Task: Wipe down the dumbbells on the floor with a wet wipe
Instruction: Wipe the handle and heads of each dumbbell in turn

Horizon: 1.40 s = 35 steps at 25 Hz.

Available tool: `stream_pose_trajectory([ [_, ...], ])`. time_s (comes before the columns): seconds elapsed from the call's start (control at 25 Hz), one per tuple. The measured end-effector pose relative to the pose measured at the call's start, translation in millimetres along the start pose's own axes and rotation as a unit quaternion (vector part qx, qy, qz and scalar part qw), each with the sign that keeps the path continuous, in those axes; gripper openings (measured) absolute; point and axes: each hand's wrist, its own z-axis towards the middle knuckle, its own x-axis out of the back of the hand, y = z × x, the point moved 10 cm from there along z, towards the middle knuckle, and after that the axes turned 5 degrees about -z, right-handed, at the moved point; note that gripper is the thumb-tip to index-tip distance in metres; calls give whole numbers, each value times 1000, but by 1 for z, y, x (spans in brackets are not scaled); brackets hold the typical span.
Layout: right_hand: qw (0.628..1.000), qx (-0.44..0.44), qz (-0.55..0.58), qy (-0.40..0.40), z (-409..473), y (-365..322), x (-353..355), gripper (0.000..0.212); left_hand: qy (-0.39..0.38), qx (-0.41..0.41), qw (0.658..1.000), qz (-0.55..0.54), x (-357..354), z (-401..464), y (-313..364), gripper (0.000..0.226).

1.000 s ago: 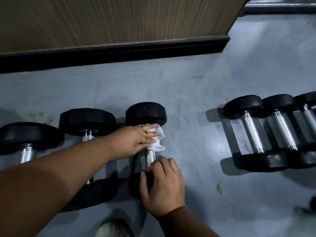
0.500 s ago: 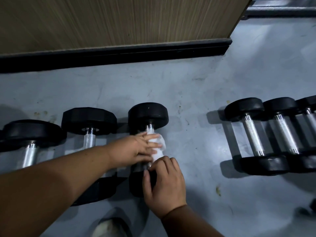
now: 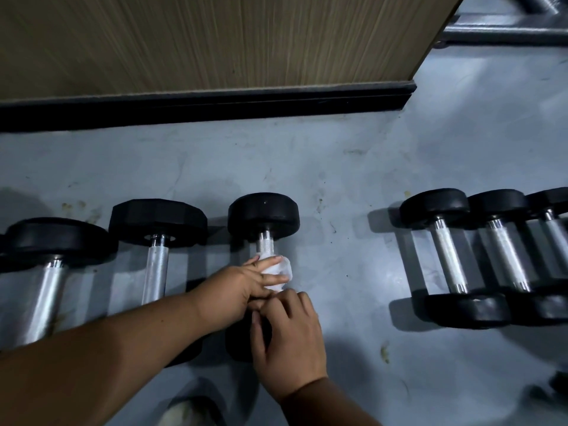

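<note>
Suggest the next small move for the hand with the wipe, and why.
Probably slide the left hand with the wet wipe up the handle toward the far head: bare knurled metal shows there, while the right hand steadies the near head.

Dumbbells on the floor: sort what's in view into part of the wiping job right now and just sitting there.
In use:
- wet wipe, wrapped on the handle
- middle dumbbell
- left hand, holding the wipe
- right hand, on the near head

Just there:
- two dumbbells at left
- dumbbell group at right
- wood panel
- metal frame
</note>
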Motion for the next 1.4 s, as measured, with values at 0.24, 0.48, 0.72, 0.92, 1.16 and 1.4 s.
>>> stream_pose_trajectory([
  [0.24, 999, 3, -38, -33, 3, -7, -10, 11, 25, 43, 996, -78, 2, -7, -11, 31],
  [0.48, 997, -1, -68, -49, 4, -4, -16, 11, 24, 34, 998, -52, 1, -6, -11, 27],
  [0.72, 994, -52, -77, -55, 6, -5, -12, 6, 12, 45, 998, -29, -1, -2, -9, 27],
  [0.92, 969, -232, -51, -74, 3, 11, -13, 16, 0, 26, 1000, 4, -3, 6, -3, 33],
  [1.16, 971, -213, -105, -4, 3, 14, -6, 17, -35, -27, 994, 101, 6, 7, -3, 29],
  [1.4, 975, -190, -117, 6, 3, 4, -6, 16, 35, -26, 985, 164, 46, 26, -6, 44],
])
